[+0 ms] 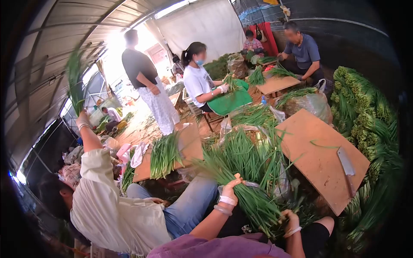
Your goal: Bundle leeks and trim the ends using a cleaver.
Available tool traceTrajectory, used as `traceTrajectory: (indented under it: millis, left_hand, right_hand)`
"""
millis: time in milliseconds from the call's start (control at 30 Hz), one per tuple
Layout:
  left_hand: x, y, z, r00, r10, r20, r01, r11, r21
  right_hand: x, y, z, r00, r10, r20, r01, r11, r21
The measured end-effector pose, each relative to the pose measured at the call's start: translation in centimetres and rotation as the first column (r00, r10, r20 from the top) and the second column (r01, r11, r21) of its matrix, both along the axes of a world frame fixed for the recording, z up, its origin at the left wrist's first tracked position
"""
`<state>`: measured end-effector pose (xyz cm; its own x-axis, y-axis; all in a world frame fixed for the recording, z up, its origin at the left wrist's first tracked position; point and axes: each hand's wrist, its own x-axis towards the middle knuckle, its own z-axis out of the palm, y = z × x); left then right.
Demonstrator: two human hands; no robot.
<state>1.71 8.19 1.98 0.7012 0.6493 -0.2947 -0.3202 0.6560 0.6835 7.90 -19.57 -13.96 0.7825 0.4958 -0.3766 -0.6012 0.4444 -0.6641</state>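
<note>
My left hand [232,188], with a white cuff and a bangle at the wrist, is closed around a bunch of garlic chives [260,206] lying slantwise over my lap. The long leaf ends stick out to the upper left and are slightly blurred. At the lower right end of the same bunch, my right hand [291,222] has its fingers curled on the stems; they are partly hidden by the leaves. Just beyond my hands, a large heap of chives [245,150] fills a clear plastic bag [282,182].
A wooden board [320,157] with a cleaver [346,167] lies to the right, beside a tall stack of bundled chives [365,116]. Close on my left, a seated co-worker [112,206] raises a bunch [75,84]. Another board [189,144] carries chives. Several people work farther back.
</note>
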Motion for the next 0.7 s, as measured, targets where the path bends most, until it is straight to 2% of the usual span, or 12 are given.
traceTrajectory:
  millis: [133,167,200,267,333,367,433,467,500,533,600,700]
  left_hand:
    - [-0.5,0.8,-0.5,0.99,0.098,0.105,-0.088,0.991,-0.096]
    - [-0.6,0.9,-0.1,0.99,0.113,0.085,-0.1,0.985,-0.141]
    - [-0.7,0.8,0.2,0.99,0.125,0.065,-0.111,0.977,-0.184]
    - [-0.9,0.4,-0.2,0.994,0.101,0.047,-0.091,0.982,-0.165]
    - [-0.8,0.9,-0.2,0.996,0.077,0.043,-0.07,0.987,-0.146]
    - [-0.6,1.6,-0.1,0.995,0.065,0.079,-0.065,0.998,-0.003]
    - [-1.2,2.1,-0.1,0.99,0.009,0.142,-0.033,0.986,0.164]
    - [-1.9,2.5,0.3,0.985,-0.019,0.173,-0.013,0.983,0.183]
    - [-2.1,4.0,-0.3,0.989,0.031,0.148,-0.061,0.976,0.208]
    - [-3.0,5.4,-1.4,0.989,0.077,0.126,-0.106,0.965,0.241]
    - [-4.4,6.0,-2.7,0.989,0.146,0.009,-0.146,0.982,0.116]
    - [-5.2,6.4,-6.2,0.99,0.129,0.057,-0.129,0.992,-0.004]
  right_hand:
    - [2.2,-3.5,4.9,0.958,-0.059,-0.279,0.115,0.975,0.19]
    - [1.9,-3.5,6.2,0.977,-0.077,-0.198,0.098,0.99,0.098]
    - [2.2,-3.2,5.8,0.994,-0.001,-0.109,-0.012,0.993,-0.121]
    - [1.2,-1.6,5.8,0.985,0.173,-0.003,-0.164,0.927,-0.338]
    - [0.1,-0.5,4.8,0.936,0.351,0.019,-0.335,0.908,-0.251]
    - [1.6,-0.9,4.0,0.94,0.342,0.012,-0.327,0.91,-0.255]
    - [3.2,-3.8,2.9,0.999,-0.041,0.034,0.039,0.998,0.049]
    - [3.4,-4.1,6.3,0.926,-0.377,0.012,0.376,0.926,0.041]
    - [4.7,-6.6,8.4,0.895,-0.441,-0.068,0.445,0.893,0.069]
    - [4.4,-7.8,12.4,0.804,-0.581,-0.128,0.567,0.813,-0.135]
    - [5.1,-10.1,10.2,0.83,-0.553,-0.069,0.553,0.833,-0.024]
    - [4.0,-7.8,6.7,0.941,-0.337,-0.014,0.336,0.94,-0.049]
